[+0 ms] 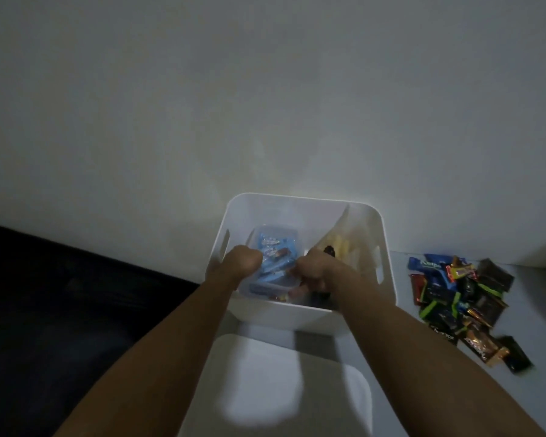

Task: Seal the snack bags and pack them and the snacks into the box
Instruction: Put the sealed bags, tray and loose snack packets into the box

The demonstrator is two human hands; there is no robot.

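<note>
Inside the white box (300,313) by the wall, we see both fists closed: left hand (245,261) and right hand (319,269) grip a clear bag (273,247) of blue-wrapped snacks. Loose snacks (464,298) lie right of the box.

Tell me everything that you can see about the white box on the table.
The white box looks like smooth plastic, square with rounded corners and an open top. Each side wall has a slot handle. It stands upright on the pale table, near the wall. Inside lie a clear bag of blue-wrapped snacks and a clear bag with yellowish pieces leaning on the right wall. Both hands, left and right, reach inside. A white lid lies in front; loose snacks lie to its right.
</note>
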